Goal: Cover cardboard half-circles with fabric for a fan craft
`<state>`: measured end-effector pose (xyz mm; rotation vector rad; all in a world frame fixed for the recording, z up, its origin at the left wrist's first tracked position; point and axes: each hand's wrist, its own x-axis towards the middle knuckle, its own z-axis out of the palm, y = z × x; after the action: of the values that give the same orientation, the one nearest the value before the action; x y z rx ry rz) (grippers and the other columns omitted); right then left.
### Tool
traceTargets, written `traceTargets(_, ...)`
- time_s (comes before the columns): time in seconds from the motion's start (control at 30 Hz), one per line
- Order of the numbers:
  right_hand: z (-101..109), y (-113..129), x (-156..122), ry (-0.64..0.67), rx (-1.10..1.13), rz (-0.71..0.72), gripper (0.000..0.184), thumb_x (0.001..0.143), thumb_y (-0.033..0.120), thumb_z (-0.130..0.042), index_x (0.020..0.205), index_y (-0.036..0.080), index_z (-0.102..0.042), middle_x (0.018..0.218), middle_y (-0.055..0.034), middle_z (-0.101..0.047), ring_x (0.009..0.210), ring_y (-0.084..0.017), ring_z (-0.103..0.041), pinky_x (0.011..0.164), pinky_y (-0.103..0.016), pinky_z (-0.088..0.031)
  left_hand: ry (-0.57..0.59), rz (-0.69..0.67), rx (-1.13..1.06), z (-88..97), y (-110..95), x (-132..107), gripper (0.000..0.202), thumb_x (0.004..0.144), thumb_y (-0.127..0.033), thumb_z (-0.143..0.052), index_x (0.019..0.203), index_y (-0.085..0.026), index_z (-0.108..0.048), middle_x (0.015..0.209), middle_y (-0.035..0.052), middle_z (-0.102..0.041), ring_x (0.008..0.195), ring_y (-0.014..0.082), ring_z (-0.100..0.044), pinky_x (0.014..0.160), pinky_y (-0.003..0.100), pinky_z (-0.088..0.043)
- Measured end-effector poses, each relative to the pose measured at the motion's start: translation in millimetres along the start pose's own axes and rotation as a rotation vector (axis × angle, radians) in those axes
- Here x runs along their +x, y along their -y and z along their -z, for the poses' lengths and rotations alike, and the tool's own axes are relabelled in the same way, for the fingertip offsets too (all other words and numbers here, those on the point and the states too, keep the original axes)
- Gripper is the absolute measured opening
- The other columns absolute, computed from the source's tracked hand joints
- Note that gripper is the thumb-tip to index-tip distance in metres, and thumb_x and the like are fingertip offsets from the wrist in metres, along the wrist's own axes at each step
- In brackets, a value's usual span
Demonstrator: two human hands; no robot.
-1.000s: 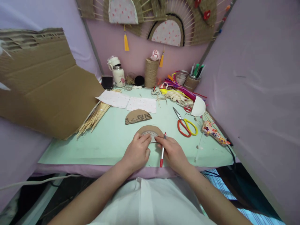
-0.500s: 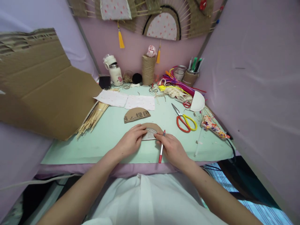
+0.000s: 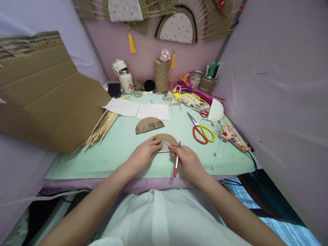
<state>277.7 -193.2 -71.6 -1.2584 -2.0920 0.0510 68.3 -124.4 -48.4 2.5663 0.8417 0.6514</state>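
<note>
My left hand [image 3: 144, 154] rests with fingers bent on a clear protractor [image 3: 165, 146], pressing it onto a brown cardboard half-disc [image 3: 167, 137] on the green mat [image 3: 118, 150]. My right hand [image 3: 188, 160] holds a red pen [image 3: 176, 164] between its fingers, the tip pointing away from me at the protractor's right end. The fingertips of both hands almost meet over the protractor. A second cardboard half-disc with printed characters [image 3: 149, 125] lies just beyond.
Red-and-yellow scissors [image 3: 203, 132] and a patterned glue gun [image 3: 233, 138] lie to the right. A bundle of bamboo sticks [image 3: 102, 128] and a large cardboard sheet [image 3: 48, 95] are at the left. White patterned cloth pieces [image 3: 139, 109], a twine spool [image 3: 161, 75] and pipe cleaners [image 3: 194, 92] sit at the back.
The view has tilted slightly. Both hands stay on the protractor and half-disc; the left fingers have shifted a little further over the protractor.
</note>
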Motion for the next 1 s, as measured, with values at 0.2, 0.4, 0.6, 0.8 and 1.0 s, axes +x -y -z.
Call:
traceTargets(0.2,4,13,-3,-0.123,0.095,-0.039,0.03,0.095,0.022,-0.047,0.123,0.019,-0.057,0.096,-0.0111,-0.064,0.088,-0.022,-0.062,0.074,-0.037,-0.053,0.019,-0.016,0.036,1.4,-2,2,0.029,0.094,-0.017,-0.043,0.101,-0.02,-0.072,0.116,0.0068,-0.069,0.117,0.0211,-0.059,0.106,0.041,-0.044)
traceTargets(0.4,-7,32,-10,-0.211,0.169,-0.005,0.016,0.088,0.012,-0.051,0.099,0.019,-0.059,0.08,-0.0064,-0.063,0.074,-0.018,-0.059,0.066,-0.032,-0.05,0.03,-0.004,0.099,-3.0,3,-2,0.029,0.095,-0.019,-0.044,0.109,-0.018,-0.069,0.123,0.0086,-0.066,0.122,0.0217,-0.056,0.109,0.043,-0.042)
traceTargets(0.6,-14,33,-11,-0.194,0.102,0.026,0.01,0.088,0.013,-0.054,0.091,0.02,-0.061,0.081,-0.0069,-0.067,0.075,-0.017,-0.062,0.067,-0.032,-0.051,0.022,-0.002,0.11,-5.6,5,-3,0.029,0.094,-0.019,-0.046,0.112,-0.018,-0.068,0.127,0.008,-0.065,0.127,0.0215,-0.052,0.108,0.042,-0.043)
traceTargets(0.8,-15,31,-10,-0.175,0.061,0.02,0.013,0.09,0.013,-0.053,0.095,0.02,-0.064,0.084,-0.0081,-0.069,0.076,-0.018,-0.063,0.068,-0.033,-0.052,0.015,0.031,0.099,-6.1,3,-3,0.028,0.095,-0.021,-0.046,0.111,-0.017,-0.068,0.128,0.0085,-0.064,0.126,0.0212,-0.054,0.108,0.04,-0.043)
traceTargets(1.0,-16,30,-11,-0.166,0.071,0.022,0.014,0.09,0.012,-0.054,0.097,0.018,-0.064,0.087,-0.0092,-0.069,0.079,-0.018,-0.063,0.07,-0.033,-0.052,0.044,0.055,0.128,-6.6,4,-3,0.029,0.094,-0.021,-0.047,0.113,-0.014,-0.068,0.13,0.0102,-0.063,0.129,0.0245,-0.051,0.107,0.043,-0.044)
